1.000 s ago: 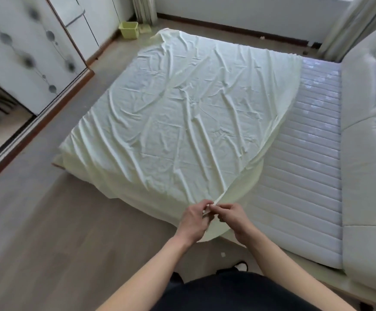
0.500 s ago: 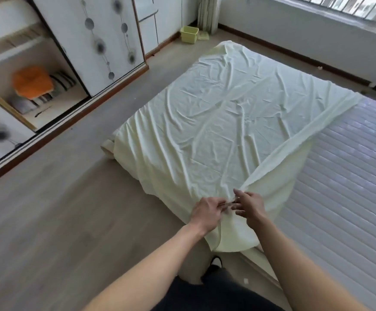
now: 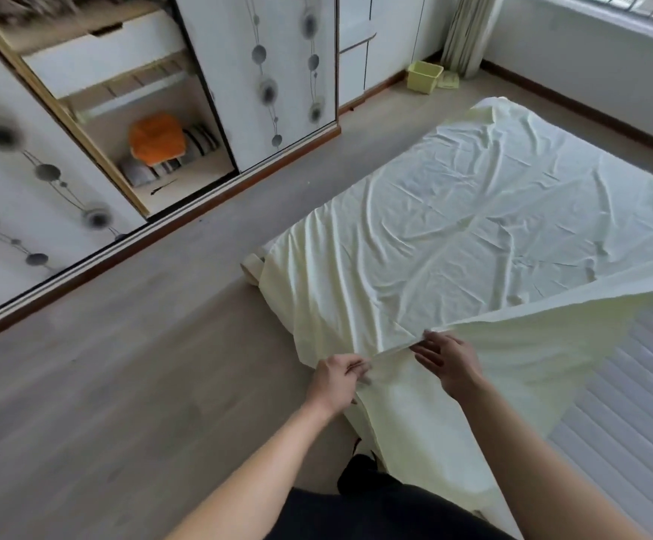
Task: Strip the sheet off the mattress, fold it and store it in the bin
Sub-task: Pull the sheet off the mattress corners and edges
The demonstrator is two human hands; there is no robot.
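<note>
We pinch the sheet point(image 3: 473, 212) edge with our left hand point(image 3: 336, 378) while our right hand point(image 3: 447, 362), fingers spread at three o'clock, slides along to tension the fold.

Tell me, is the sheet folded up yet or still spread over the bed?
Mostly spread: the sheet covers most of the mattress, one side doubled back, its edge held by both hands.

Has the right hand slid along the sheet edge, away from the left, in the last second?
Yes. The right hand has slid right along the sheet edge, away from the left hand.
</note>
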